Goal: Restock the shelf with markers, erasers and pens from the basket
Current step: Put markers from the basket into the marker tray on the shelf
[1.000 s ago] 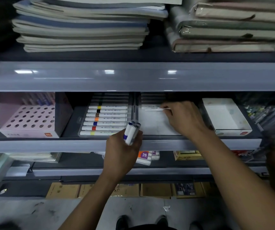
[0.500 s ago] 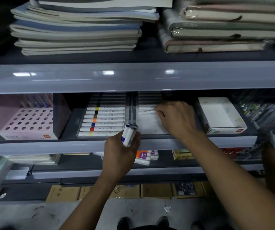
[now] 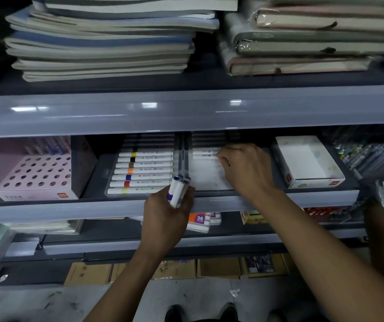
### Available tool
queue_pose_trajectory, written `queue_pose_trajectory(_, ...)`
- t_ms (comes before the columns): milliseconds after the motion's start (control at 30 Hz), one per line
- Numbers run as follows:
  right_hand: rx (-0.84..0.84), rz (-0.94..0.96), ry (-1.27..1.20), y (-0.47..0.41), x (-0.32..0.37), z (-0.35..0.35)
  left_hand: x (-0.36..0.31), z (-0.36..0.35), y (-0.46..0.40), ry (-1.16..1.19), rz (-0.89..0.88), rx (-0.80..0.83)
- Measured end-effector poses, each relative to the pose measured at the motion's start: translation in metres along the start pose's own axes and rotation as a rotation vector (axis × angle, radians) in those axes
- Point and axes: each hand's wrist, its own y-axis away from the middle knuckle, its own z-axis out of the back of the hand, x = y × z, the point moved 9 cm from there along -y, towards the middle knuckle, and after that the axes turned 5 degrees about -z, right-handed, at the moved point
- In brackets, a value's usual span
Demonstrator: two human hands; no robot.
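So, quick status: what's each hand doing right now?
Left hand grips spare markers. Right hand sets a marker in the right tray. Nothing blocking.

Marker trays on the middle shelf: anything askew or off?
Mostly tidy. The left tray is full, markers parallel. The right tray holds only a few markers at the back, its front bare, where the right hand works. The left hand grips spare markers.

L hand grips markers, R hand in tray
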Motion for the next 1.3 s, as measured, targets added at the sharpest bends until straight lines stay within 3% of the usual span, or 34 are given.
queue_pose_trajectory(367,-0.092,-0.036,-0.079,0.005,-0.004,0.003,0.002,0.000,0.001,0.007,0.014,0.000)
queue_pose_trajectory(767,-0.033,-0.053,-0.195,0.008,-0.006,0.005,-0.001,0.000,0.000,0.042,0.045,0.023)
queue_pose_trajectory(933,-0.125,-0.054,-0.353,0.026,-0.006,0.015,0.005,-0.012,0.003,0.454,0.238,0.139)
queue_pose_trajectory(1067,-0.105,0.005,-0.602,0.043,0.011,0.021,0.004,-0.024,0.002,0.780,0.369,0.150)
queue_pose_trajectory(1300,-0.007,-0.007,-0.799,0.058,0.029,0.022,-0.004,-0.038,0.004,0.897,0.379,0.246)
